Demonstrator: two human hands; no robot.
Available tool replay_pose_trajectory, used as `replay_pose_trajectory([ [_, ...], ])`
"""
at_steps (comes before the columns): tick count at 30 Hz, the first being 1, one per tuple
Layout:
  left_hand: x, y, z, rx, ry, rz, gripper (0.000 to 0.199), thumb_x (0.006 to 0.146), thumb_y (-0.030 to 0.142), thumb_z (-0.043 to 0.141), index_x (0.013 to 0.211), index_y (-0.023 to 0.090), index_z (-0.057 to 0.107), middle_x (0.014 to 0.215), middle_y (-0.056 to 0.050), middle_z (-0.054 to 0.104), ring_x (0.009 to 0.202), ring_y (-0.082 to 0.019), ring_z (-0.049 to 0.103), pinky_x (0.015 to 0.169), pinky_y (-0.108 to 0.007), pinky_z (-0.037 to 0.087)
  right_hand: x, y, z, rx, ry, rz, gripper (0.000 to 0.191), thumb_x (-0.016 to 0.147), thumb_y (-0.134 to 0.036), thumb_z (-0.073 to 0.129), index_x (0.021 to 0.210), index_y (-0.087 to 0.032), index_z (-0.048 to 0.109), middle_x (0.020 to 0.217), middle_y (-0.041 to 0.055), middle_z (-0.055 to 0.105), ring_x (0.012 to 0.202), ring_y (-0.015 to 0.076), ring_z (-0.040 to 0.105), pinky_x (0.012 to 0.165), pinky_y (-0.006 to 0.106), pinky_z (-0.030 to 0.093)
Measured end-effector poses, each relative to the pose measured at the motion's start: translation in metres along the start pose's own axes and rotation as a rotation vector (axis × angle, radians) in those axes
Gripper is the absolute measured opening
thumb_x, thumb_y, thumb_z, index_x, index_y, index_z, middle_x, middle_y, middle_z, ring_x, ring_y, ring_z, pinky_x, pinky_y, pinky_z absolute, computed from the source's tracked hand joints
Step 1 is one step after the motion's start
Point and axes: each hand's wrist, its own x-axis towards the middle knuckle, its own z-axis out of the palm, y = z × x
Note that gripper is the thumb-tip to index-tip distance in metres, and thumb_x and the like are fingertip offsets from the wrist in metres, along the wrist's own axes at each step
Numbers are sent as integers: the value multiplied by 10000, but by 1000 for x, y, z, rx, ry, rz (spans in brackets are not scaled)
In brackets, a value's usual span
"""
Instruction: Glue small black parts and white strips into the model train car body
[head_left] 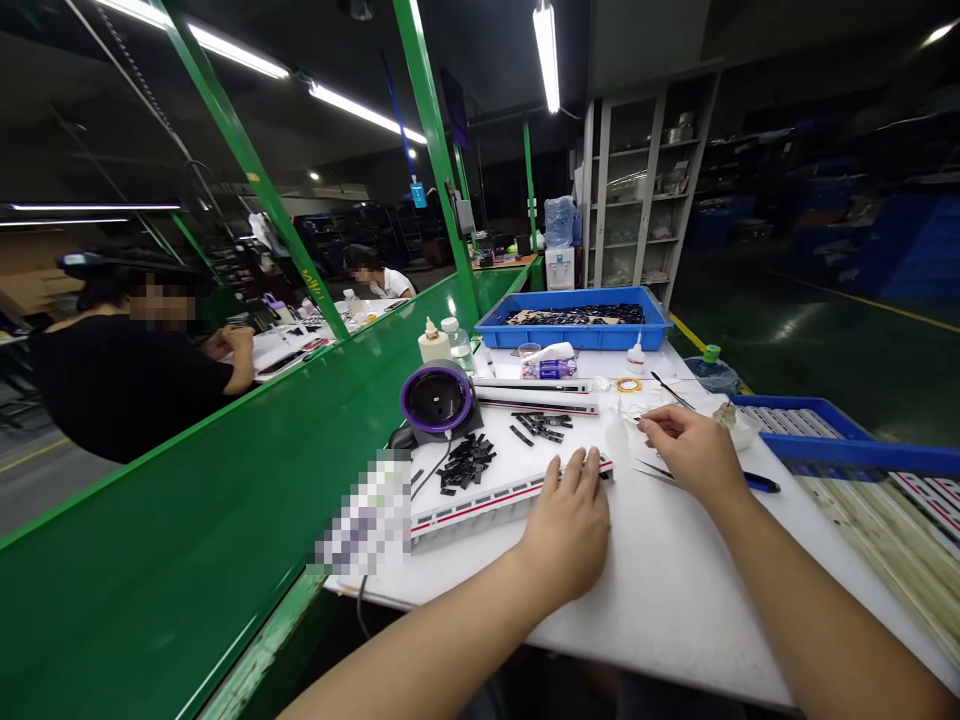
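A long white model train car (480, 503) with a red stripe and dark windows lies on the white tabletop. My left hand (571, 520) is laid over its right end, fingers across the top, holding it against the table; the thumb is hidden. To the right, my right hand (694, 450) is raised above the table with thumb and forefinger pinched. Something tiny and dark shows at those fingertips, too small to name. Metal tweezers (654, 470) lie below the right hand, beside a blue-and-black handle (762, 482). Small black strips (466, 462) are heaped behind the car.
A purple-rimmed round device (436, 398) stands left of two more train strips (536, 402). Behind are a blue bin (574, 335) of black parts, a glue bottle (636, 355) and yellow tape (628, 385). A green partition (225, 480) runs left, with co-workers beyond. Blue trays (814, 415) stand right.
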Motion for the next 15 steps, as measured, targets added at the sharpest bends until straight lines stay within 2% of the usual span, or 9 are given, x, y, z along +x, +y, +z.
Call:
replay_pose_trajectory([
  [2,-34,-14,-9,10,56,108,323,912,246,404,1098,126,639,1519,-142,352,1398,-319,303,1124,-516,272,0,1,1,14,-6,5,168,763,-345,649,825,-205,719,761,34,729,700,226,703,709,356,541],
  [4,-75,-36,-15,-4,94,142,355,899,251,441,1212,171,588,1511,-96,381,1399,-283,312,1147,-488,260,-1,3,4,54,-18,13,173,769,-347,652,836,-203,720,751,36,729,689,226,704,691,355,548],
  [6,-118,-63,-14,5,143,72,481,873,202,460,1353,187,477,1487,-83,422,1387,-263,340,1145,-470,284,-3,5,7,112,-42,-12,183,767,-347,664,868,-204,720,767,39,733,710,228,707,682,349,556],
  [9,-172,-103,-1,55,230,-145,586,870,194,475,1440,132,350,1446,-127,467,1345,-259,406,1115,-425,351,-9,-2,12,178,-59,-152,189,764,-318,684,905,-199,720,815,49,739,757,225,705,707,344,562],
  [11,-194,-123,11,70,277,-190,647,876,263,507,1464,101,290,1434,-155,474,1323,-276,436,1098,-416,378,-17,-19,16,199,-49,-271,145,777,-285,675,878,-191,721,786,50,734,706,206,692,685,333,555],
  [13,-202,-136,22,56,269,-173,646,879,306,521,1462,131,304,1421,-137,494,1292,-269,475,1082,-398,400,-31,-48,24,210,-90,-390,90,799,-242,649,824,-189,718,728,40,717,620,174,655,616,304,531],
  [15,-199,-144,28,23,259,-165,596,880,319,524,1431,162,362,1379,-116,543,1243,-257,524,1058,-383,426,-50,-86,40,214,-260,-520,107,813,-182,611,786,-195,714,711,28,697,615,151,621,570,269,493],
])
